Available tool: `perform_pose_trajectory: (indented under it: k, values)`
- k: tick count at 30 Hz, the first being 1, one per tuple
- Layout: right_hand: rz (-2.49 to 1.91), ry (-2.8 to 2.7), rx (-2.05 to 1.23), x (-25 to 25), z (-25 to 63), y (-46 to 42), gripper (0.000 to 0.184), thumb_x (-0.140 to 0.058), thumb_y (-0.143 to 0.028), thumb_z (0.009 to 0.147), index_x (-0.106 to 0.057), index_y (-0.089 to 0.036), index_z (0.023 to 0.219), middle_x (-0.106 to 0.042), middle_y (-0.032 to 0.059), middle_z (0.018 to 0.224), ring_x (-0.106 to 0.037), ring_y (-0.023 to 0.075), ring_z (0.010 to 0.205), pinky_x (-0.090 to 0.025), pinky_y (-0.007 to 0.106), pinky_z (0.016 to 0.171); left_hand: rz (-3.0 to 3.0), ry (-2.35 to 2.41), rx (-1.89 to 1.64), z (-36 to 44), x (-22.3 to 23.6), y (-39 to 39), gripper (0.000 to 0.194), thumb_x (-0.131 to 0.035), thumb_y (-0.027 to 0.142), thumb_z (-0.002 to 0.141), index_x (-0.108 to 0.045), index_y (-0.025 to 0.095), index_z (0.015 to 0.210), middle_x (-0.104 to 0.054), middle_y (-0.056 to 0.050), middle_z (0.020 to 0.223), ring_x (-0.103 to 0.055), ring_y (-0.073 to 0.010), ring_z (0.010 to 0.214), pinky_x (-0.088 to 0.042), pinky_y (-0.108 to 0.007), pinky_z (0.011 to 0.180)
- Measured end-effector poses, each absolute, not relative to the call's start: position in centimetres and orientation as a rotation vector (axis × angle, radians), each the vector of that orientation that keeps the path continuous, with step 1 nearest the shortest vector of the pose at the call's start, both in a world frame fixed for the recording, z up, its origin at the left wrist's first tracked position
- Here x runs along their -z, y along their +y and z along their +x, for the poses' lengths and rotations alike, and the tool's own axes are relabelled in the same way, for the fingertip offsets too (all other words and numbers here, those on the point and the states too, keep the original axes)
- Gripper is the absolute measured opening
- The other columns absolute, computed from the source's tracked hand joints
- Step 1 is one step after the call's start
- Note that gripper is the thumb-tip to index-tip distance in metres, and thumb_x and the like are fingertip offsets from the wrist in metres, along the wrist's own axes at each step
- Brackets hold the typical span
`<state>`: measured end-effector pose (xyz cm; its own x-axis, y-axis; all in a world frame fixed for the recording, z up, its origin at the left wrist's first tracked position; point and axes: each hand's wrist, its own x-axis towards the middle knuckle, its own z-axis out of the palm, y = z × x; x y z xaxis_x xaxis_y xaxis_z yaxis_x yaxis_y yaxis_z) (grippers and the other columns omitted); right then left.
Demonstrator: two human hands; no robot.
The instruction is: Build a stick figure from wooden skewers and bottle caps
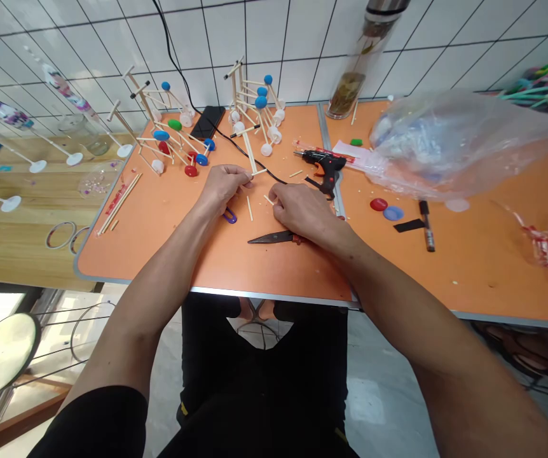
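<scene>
My left hand (224,186) is closed in a pinch at the near end of a joined piece of thin wooden sticks (249,152), with a short crosspiece by the fingertips. My right hand (300,207) is curled just to the right, its fingertips on a short wooden stick (269,200). Between the hands another short stick (250,208) lies loose on the orange table (274,273). Dark-bladed scissors (274,238) lie below my right hand, which partly covers their handle. A purple clip-like loop (229,215) sits beside my left wrist.
Stick frames with coloured caps (162,135) stand at the back left, and another frame (261,102) stands behind my hands. A black glue gun (324,166) lies to the right with its cord across the table. Farther right are a plastic bag (436,143) and a marker (426,226).
</scene>
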<state>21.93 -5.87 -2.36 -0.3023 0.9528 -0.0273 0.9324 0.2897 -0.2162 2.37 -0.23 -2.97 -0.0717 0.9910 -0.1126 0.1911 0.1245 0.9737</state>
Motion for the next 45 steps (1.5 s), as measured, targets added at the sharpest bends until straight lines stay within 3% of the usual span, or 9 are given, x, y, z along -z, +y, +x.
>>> perform_pose_trajectory:
  k: [4,11,20,25,29,32,38,42,45]
  values:
    - [-1.718,-2.371,-0.392,2.7,21.8,-6.0,0.044,-0.051,-0.008,0.1,-0.075,-0.017,0.136,-0.083,0.0187,0.133,-0.075,0.0399,0.119,-0.044,0.041,0.081,1.236,1.435,-1.081,2.3,3.2,-0.1,0.017,-0.082,0.013,0.08,-0.074,0.017,0.065,-0.074,-0.004,0.068,-0.05,-0.0092,0.052,-0.035,-0.021,0.048]
    - [-1.599,-2.042,-0.633,4.2,20.9,-5.0,0.03,-0.065,-0.013,0.098,-0.075,-0.019,0.125,-0.085,0.0086,0.105,-0.073,0.0286,0.096,-0.045,0.036,0.081,1.199,1.42,-1.038,2.1,3.6,0.2,0.019,-0.08,0.013,0.087,-0.076,0.016,0.068,-0.079,-0.008,0.073,-0.058,-0.0109,0.053,-0.041,-0.023,0.051]
    - [-1.61,-2.229,-0.428,4.0,20.8,-5.5,0.017,-0.061,-0.023,0.104,-0.079,-0.022,0.103,-0.084,0.0122,0.108,-0.073,0.0316,0.1,-0.044,0.039,0.08,1.05,1.364,-1.08,1.7,3.2,0.6,0.016,-0.075,0.011,0.089,-0.075,0.016,0.074,-0.08,-0.007,0.076,-0.063,-0.0114,0.056,-0.042,-0.022,0.05]
    - [-1.465,-1.895,-0.601,4.6,20.7,-4.7,0.009,-0.07,-0.023,0.099,-0.078,-0.022,0.103,-0.082,0.0068,0.097,-0.073,0.0259,0.091,-0.051,0.038,0.083,0.995,1.279,-1.093,1.8,2.4,0.1,0.01,-0.078,0.015,0.087,-0.076,0.016,0.078,-0.08,-0.006,0.079,-0.062,-0.0095,0.058,-0.044,-0.019,0.052]
    - [-1.289,-1.465,-0.963,4.9,21.6,-3.2,0.018,-0.078,-0.036,0.1,-0.073,-0.023,0.112,-0.079,0.0025,0.092,-0.066,0.0179,0.07,-0.052,0.033,0.069,1.028,1.209,-1.036,2.7,2.4,-0.6,0.006,-0.081,0.018,0.086,-0.078,0.017,0.08,-0.081,-0.005,0.08,-0.063,-0.0084,0.059,-0.045,-0.017,0.055]
    - [-1.171,-1.357,-1.09,5.0,22.0,-2.6,0.023,-0.084,-0.042,0.099,-0.07,-0.024,0.101,-0.077,0.0015,0.087,-0.058,0.0135,0.06,-0.047,0.029,0.058,1.071,1.178,-1.004,3.5,2.7,-1.0,0.009,-0.082,0.017,0.085,-0.077,0.017,0.078,-0.08,-0.004,0.078,-0.061,-0.0077,0.057,-0.044,-0.017,0.054]
    - [-1.142,-1.367,-1.08,4.5,22.4,-2.5,0.029,-0.088,-0.043,0.097,-0.068,-0.025,0.086,-0.075,0.0006,0.081,-0.052,0.0117,0.058,-0.045,0.027,0.055,1.158,1.094,-0.953,3.7,2.8,-1.3,0.011,-0.089,0.02,0.086,-0.079,0.016,0.082,-0.083,-0.003,0.083,-0.066,-0.0076,0.061,-0.051,-0.018,0.061]
    - [-1.188,-1.437,-1.125,3.2,22.7,-3.1,0.035,-0.091,-0.053,0.094,-0.07,-0.025,0.088,-0.076,0.0007,0.082,-0.053,0.0123,0.06,-0.045,0.027,0.055,1.128,1.096,-0.965,3.4,2.4,-1.3,0.027,-0.1,0.035,0.084,-0.084,0.019,0.1,-0.086,-0.005,0.094,-0.079,-0.0145,0.074,-0.06,-0.023,0.069]
    - [-1.205,-1.47,-1.176,2.5,22.6,-3.7,0.042,-0.096,-0.057,0.088,-0.07,-0.025,0.087,-0.074,0.0006,0.079,-0.054,0.013,0.062,-0.045,0.027,0.056,1.08,1.11,-0.982,3.5,2.6,-1.2,0.033,-0.103,0.038,0.083,-0.084,0.018,0.1,-0.086,-0.005,0.092,-0.082,-0.0166,0.078,-0.062,-0.023,0.07]
